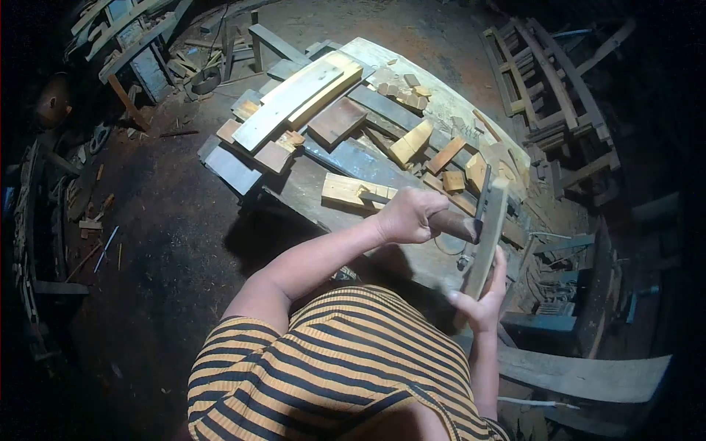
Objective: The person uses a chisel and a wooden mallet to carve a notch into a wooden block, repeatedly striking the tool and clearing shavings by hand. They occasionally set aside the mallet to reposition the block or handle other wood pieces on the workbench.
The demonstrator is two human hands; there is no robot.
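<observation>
My left hand (415, 214) is closed around a brown cylindrical wooden tool (454, 224), whose far end reaches the curved wooden piece. A thin dark bar (483, 192) stands beside that end; whether they are joined is unclear. My right hand (482, 300) grips the lower part of the curved wooden piece (489, 239), thumb on the near side and fingers on the far side. Just left of my left hand, a light wood block (346, 191) lies on the workbench (301, 187), with a dark strip (375, 197) across its right end.
Long pale boards (287, 103), a brown block (337, 122), a yellowish wedge (412, 143) and several offcuts (403, 92) cover the bench. Wooden frames (544, 81) stand at the back right. A wide curved board (588, 373) lies at the lower right.
</observation>
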